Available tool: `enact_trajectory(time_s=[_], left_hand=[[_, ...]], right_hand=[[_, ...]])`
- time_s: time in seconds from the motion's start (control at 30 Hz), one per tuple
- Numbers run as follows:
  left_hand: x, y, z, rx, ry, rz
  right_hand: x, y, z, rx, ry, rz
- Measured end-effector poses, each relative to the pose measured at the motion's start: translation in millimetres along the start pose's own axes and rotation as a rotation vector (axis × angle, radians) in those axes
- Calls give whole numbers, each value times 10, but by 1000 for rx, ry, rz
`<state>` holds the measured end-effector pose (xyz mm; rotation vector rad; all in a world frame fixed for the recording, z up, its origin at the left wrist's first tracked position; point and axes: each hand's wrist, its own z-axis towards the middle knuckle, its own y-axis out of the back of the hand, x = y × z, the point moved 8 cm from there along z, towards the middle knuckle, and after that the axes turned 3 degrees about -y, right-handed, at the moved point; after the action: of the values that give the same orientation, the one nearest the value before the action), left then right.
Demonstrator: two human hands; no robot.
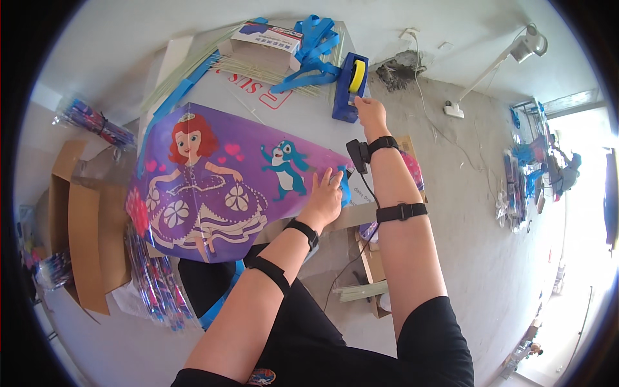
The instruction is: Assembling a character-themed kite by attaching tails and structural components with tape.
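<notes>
A purple kite sheet (248,138), printed with a red-haired princess and a blue rabbit, lies spread over the work surface (225,97). My left hand (324,201) rests on its narrow right end, fingers apart and pressing lightly, with a bit of blue ribbon (345,187) beside the fingertips. Further up to the right stands a dark blue tape dispenser (344,97) with a yellow-cored roll. At the dispenser's near end my right hand (372,117) has its thumb and finger pinched together on the tape end; the strip itself is barely visible.
Behind the sheet lie a bunch of thin pale rods (248,68), an open small box (267,45) and tangled blue ribbons (317,48). To the left is an open cardboard box (97,226) near plastic-wrapped bundles (158,280). A black cable (371,187) hangs from my right wrist.
</notes>
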<state>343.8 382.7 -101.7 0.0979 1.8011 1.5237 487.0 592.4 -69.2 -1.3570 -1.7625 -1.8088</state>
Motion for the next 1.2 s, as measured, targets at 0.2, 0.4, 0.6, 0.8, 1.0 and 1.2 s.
enact_trajectory(time_s=[0.2, 0.4, 0.6, 0.8, 1.0, 1.2], left_hand=[[36, -15, 4, 18, -1, -55], [73, -36, 5, -2, 25, -61], [58, -50, 2, 44, 33, -50], [-27, -101, 71, 8, 14, -43], [124, -83, -24, -62, 44, -79], [66, -65, 1, -1, 13, -5]], right_hand=[[-9, -144, -129, 26, -261, 474], [-2, -119, -300, 43, -409, 900], [-238, -251, -423, -1, -307, 916], [-619, -281, -80, -87, -237, 519], [-738, -303, -509, 65, -196, 411], [-653, -123, -1050, 364, -61, 431]])
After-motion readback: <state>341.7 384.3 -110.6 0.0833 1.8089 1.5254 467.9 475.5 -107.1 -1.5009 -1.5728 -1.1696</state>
